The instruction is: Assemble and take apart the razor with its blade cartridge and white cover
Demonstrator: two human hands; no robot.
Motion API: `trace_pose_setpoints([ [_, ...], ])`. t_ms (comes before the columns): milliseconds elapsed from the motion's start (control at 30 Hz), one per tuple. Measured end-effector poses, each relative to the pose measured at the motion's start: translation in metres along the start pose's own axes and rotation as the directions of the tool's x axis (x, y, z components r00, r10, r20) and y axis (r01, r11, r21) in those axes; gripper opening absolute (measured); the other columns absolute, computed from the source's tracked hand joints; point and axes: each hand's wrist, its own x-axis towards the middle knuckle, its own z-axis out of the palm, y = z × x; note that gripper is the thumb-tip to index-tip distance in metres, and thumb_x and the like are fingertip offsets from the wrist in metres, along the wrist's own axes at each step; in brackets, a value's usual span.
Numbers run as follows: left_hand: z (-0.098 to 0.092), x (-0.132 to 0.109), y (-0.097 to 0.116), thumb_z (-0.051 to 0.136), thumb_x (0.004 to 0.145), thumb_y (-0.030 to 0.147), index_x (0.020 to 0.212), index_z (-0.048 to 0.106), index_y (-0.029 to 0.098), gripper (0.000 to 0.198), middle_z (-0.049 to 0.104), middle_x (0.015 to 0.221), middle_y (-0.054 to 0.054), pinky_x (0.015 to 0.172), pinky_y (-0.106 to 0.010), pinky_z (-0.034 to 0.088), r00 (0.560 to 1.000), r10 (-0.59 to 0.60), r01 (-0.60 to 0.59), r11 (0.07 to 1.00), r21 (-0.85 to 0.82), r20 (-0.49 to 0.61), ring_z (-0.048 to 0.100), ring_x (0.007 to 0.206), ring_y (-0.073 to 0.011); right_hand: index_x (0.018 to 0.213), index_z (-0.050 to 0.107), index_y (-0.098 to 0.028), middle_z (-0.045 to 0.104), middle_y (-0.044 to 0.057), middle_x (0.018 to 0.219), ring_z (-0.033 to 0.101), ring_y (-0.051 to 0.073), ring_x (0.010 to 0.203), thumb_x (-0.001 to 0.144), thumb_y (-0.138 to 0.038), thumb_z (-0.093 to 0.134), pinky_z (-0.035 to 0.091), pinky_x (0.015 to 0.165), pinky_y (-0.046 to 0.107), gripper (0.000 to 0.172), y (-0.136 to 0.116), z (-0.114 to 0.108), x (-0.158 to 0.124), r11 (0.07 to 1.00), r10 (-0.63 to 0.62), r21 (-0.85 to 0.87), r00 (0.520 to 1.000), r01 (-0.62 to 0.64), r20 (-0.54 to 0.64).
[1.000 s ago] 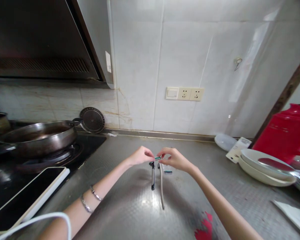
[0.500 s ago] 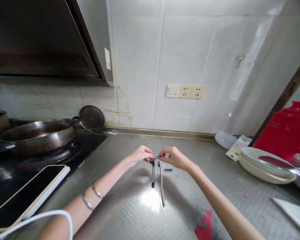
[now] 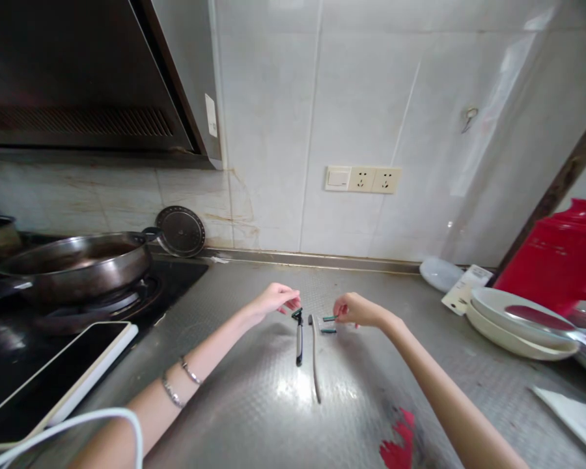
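Observation:
My right hand (image 3: 355,309) pinches a thin dark-green strip that looks like a razor blade cartridge (image 3: 329,319), held low over the counter. Just below it lies a second green cartridge (image 3: 328,331), beside what looks like a clear piece of packaging. My left hand (image 3: 276,299) is to the left with its fingers loosely bent and apart, holding nothing. Beside its fingertips lies a razor (image 3: 299,342) with a dark-green head and a grey and black handle. Right of the razor is a slim pale stick with a dark end (image 3: 315,361), whose kind I cannot make out.
On the left, a steel pan (image 3: 85,260) sits on the black stove, with a phone-like slab (image 3: 53,384) and a white cable (image 3: 131,423) in front. Bowls (image 3: 517,326), a white card (image 3: 466,290) and a red container (image 3: 551,254) stand on the right.
My hands have moved apart. The right hand has carried the green cartridge rightward and down, while the left has let go. The razor's head is now uncovered.

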Motion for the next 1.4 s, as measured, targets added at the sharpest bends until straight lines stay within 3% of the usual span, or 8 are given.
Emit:
trace_pose_setpoints([
  [233,-0.001,0.001,-0.006,0.059,0.068,0.047,0.077,0.064,0.01,0.038,0.067,0.081,-0.01,0.058,-0.023,0.042,1.0,-0.008,0.008,1.0,0.016,0.014,0.061,0.074,-0.0154,0.077,0.068,-0.015,0.067,0.004,0.07,0.055,0.01,0.052,0.063,-0.016,0.052,0.034,0.041,0.016,0.021,-0.007,0.01,0.003,0.968,-0.004,-0.252,1.0,-0.002,-0.023],
  [333,0.0,0.001,-0.006,0.06,0.068,0.046,0.077,0.065,0.01,0.037,0.067,0.081,-0.01,0.059,-0.024,0.043,1.0,-0.018,0.017,1.0,0.01,0.011,0.061,0.075,-0.0157,0.077,0.068,-0.015,0.067,0.005,0.071,0.057,0.011,0.056,0.062,-0.015,0.053,0.034,0.044,0.016,0.021,-0.007,0.01,0.004,0.959,-0.008,-0.283,0.999,-0.004,-0.042],
  [767,0.0,0.001,-0.008,0.06,0.068,0.047,0.077,0.065,0.01,0.038,0.068,0.082,-0.011,0.058,-0.023,0.043,0.999,-0.025,0.024,1.0,0.009,0.028,0.061,0.074,-0.0153,0.082,0.067,-0.015,0.065,0.004,0.072,0.054,0.009,0.049,0.066,-0.021,0.055,0.032,0.039,0.015,0.021,-0.003,0.017,0.008,0.976,0.014,-0.216,0.999,-0.007,0.031],
  [1133,-0.003,0.003,-0.008,0.062,0.067,0.048,0.077,0.063,0.011,0.039,0.068,0.08,-0.011,0.056,-0.023,0.044,0.999,-0.029,0.029,1.0,-0.008,0.038,0.062,0.07,-0.0153,0.074,0.068,-0.018,0.068,0.004,0.074,0.058,0.013,0.065,0.069,-0.026,0.055,0.033,0.051,0.019,0.016,-0.008,0.007,0.001,0.952,-0.015,-0.306,0.993,-0.022,-0.119],
  [1267,-0.008,0.0,0.001,0.063,0.066,0.047,0.076,0.061,0.01,0.038,0.067,0.073,-0.009,0.054,-0.024,0.043,1.0,-0.02,0.02,1.0,-0.015,0.014,0.061,0.063,-0.0141,0.069,0.067,-0.016,0.068,0.006,0.072,0.059,0.014,0.064,0.071,-0.035,0.054,0.033,0.049,0.02,0.022,-0.024,0.003,-0.001,0.936,0.128,-0.294,0.966,-0.193,-0.226],
  [1400,-0.011,-0.01,0.012,0.062,0.067,0.047,0.075,0.06,0.011,0.037,0.066,0.071,-0.008,0.056,-0.025,0.044,1.0,-0.015,0.015,0.998,-0.056,-0.013,0.061,0.061,-0.0137,0.061,0.064,-0.013,0.066,0.007,0.06,0.055,0.01,0.05,0.077,-0.038,0.047,0.035,0.044,0.017,0.035,-0.055,0.003,-0.009,0.98,0.137,-0.137,0.988,-0.145,-0.068],
])
